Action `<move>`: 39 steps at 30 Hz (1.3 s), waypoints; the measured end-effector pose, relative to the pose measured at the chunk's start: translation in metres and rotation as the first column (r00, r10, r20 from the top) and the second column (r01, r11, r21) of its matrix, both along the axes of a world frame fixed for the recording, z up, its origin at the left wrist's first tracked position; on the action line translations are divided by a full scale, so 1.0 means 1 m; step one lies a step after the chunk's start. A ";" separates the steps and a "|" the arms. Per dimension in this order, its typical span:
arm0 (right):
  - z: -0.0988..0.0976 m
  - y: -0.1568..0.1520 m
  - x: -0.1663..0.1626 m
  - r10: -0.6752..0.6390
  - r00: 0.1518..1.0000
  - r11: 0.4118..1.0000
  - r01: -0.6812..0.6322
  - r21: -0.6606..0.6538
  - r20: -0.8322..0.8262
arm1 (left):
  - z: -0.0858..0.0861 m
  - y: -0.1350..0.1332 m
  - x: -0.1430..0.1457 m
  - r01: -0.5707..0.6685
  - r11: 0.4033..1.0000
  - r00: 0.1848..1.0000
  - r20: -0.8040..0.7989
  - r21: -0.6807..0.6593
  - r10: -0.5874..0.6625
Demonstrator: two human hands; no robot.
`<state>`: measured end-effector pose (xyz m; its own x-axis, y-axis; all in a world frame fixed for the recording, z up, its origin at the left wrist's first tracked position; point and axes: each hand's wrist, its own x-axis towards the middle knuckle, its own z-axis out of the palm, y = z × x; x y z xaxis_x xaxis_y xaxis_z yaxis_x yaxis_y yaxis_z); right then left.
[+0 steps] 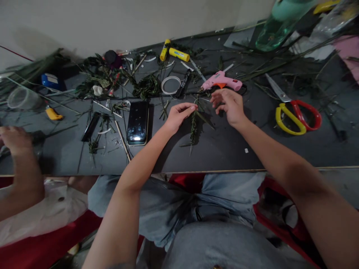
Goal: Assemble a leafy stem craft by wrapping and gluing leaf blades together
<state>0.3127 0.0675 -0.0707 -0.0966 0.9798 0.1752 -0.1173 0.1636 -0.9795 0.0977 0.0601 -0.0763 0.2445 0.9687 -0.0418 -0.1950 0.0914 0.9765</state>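
My left hand (181, 115) pinches the top of a braided piece of green leaf strips (193, 130) between thumb and fingers. The braid hangs down toward me over the dark table, and loose strip ends stick out at its top and sides. To the right of it my right hand (228, 105) is raised with loosely curled fingers apart. A thin pale line runs near its fingertips; whether they touch it I cannot tell. Just behind that hand lies a pink glue gun (221, 80) with an orange trigger.
Scissors (297, 112) with red and yellow handles lie right. A phone (137, 122) is left of my left hand. Behind are a tape roll (171, 85), yellow glue sticks (179, 54) and leaf scraps. A green bottle (277, 31) stands back right. Another person's hand (17, 139) rests far left.
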 end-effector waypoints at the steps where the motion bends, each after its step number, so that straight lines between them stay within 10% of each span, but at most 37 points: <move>1: -0.001 0.001 0.000 -0.011 1.000 1.000 0.011 0.002 -0.006 | 0.000 0.000 0.000 -0.005 1.000 1.000 0.005 0.003 0.005; 20: -0.006 -0.002 -0.010 -0.132 0.983 0.989 0.122 0.086 0.129 | 0.001 0.004 -0.010 0.016 1.000 0.991 0.134 -0.024 -0.012; 29: 0.005 -0.023 -0.017 -0.181 0.862 0.856 -0.099 0.508 0.473 | 0.001 0.007 -0.008 0.073 0.997 0.996 0.056 0.028 -0.075; 39: 0.000 -0.018 -0.024 0.064 0.862 0.928 -0.236 0.287 0.503 | -0.004 0.009 -0.007 -0.036 0.999 0.999 0.040 0.028 0.035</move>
